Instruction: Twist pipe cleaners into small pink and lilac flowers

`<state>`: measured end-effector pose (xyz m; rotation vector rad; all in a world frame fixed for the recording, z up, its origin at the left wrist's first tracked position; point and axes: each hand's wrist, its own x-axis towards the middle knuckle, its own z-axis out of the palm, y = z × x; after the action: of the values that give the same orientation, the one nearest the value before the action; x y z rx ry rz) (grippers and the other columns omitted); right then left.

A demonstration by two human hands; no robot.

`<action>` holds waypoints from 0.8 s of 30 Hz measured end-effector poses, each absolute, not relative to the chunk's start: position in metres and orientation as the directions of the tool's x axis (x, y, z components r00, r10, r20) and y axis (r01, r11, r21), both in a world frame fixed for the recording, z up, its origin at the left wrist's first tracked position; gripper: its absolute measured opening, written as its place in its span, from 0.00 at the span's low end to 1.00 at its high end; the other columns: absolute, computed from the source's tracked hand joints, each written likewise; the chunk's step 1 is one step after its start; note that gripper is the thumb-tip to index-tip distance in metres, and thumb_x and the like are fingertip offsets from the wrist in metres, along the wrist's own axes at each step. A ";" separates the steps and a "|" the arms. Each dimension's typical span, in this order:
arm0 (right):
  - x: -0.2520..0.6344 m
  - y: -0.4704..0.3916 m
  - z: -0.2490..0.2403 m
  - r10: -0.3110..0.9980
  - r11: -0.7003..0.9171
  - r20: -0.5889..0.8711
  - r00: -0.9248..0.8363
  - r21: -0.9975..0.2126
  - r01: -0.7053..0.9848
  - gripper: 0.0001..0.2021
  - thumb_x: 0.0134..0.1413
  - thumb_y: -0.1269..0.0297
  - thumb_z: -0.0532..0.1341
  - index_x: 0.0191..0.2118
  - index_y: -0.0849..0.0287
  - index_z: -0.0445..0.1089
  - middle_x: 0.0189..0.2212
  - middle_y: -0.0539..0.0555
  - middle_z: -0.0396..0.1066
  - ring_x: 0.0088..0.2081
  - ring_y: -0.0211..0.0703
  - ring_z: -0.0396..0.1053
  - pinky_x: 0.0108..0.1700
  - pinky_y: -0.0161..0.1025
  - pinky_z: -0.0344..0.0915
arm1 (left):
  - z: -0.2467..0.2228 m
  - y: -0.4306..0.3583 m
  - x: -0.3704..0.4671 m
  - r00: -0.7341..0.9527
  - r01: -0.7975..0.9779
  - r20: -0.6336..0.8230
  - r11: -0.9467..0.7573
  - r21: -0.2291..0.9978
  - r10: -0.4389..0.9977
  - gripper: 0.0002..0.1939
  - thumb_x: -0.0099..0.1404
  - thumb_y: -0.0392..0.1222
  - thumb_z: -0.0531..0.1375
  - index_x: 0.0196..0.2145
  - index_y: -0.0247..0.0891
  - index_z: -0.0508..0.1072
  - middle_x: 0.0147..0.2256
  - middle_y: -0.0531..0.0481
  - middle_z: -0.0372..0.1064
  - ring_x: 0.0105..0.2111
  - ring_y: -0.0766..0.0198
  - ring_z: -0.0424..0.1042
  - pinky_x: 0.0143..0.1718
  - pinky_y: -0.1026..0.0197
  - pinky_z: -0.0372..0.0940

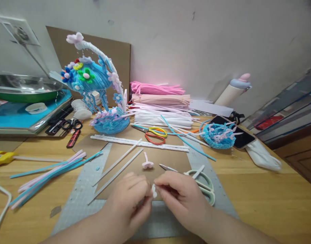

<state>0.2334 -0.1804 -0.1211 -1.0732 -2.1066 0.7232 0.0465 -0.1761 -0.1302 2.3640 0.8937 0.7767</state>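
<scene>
A small white pipe-cleaner piece (pixel 154 191), bent into short loops, sits between my hands above the near part of the cardboard sheet. My left hand (pixel 132 200) is closed, its fingertips pinching the piece from the left. From the other side, the thumb and forefinger of my right hand (pixel 182 195) pinch it too. Just beyond my fingers lies a small pink pipe-cleaner flower (pixel 147 165) with a short stem. Pale-green-handled scissors (pixel 206 186) lie partly hidden behind my right hand. Two clear glue sticks (pixel 117 174) rest to the left on the cardboard (pixel 168 157).
White pipe cleaners (pixel 142 144) and scissors with red and yellow handles (pixel 155 135) lie farther back. A blue jellyfish-like craft (pixel 94 81) stands back left; a blue coiled piece (pixel 219 135) is at right. Pipe-cleaner bundles (pixel 160 100), loose strips (pixel 48 173) and a yellow glue gun (pixel 1 159) surround the mat.
</scene>
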 end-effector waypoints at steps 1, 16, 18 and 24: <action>0.233 -0.180 -0.123 0.845 0.502 0.286 -0.452 -0.715 0.486 0.07 0.56 0.75 0.52 0.32 0.58 0.65 0.24 0.48 0.65 0.27 0.34 0.62 0.30 0.31 0.55 | -0.130 -0.176 0.047 0.604 0.419 0.345 -0.655 0.629 0.718 0.09 0.59 0.27 0.51 0.29 0.40 0.57 0.26 0.54 0.63 0.28 0.64 0.62 0.31 0.60 0.53; 0.231 -0.185 -0.121 0.791 0.589 0.348 -0.503 -0.655 0.473 0.07 0.56 0.73 0.51 0.31 0.59 0.64 0.24 0.49 0.66 0.26 0.35 0.62 0.29 0.33 0.54 | -0.132 -0.172 0.047 0.661 0.478 0.289 -0.686 0.549 0.692 0.09 0.60 0.27 0.50 0.28 0.40 0.57 0.27 0.52 0.64 0.27 0.63 0.62 0.30 0.60 0.52; 0.230 -0.183 -0.121 0.862 0.466 0.262 -0.433 -0.746 0.476 0.06 0.57 0.72 0.53 0.31 0.58 0.65 0.24 0.48 0.67 0.27 0.35 0.63 0.30 0.32 0.56 | -0.131 -0.172 0.047 0.656 0.427 0.321 -0.686 0.589 0.683 0.10 0.59 0.26 0.51 0.28 0.40 0.56 0.26 0.52 0.64 0.27 0.64 0.62 0.30 0.60 0.53; 0.226 -0.181 -0.120 0.892 0.377 0.166 -0.420 -0.786 0.490 0.08 0.60 0.68 0.52 0.32 0.58 0.66 0.24 0.48 0.66 0.26 0.35 0.63 0.28 0.32 0.55 | -0.131 -0.174 0.045 0.487 0.315 0.340 -0.524 0.791 0.805 0.08 0.62 0.30 0.50 0.29 0.41 0.59 0.25 0.53 0.62 0.26 0.65 0.62 0.28 0.63 0.56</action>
<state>0.2256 -0.1812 -0.1199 -1.1852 -2.0524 0.8884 0.0455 -0.1745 -0.1311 2.0692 0.9194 0.9478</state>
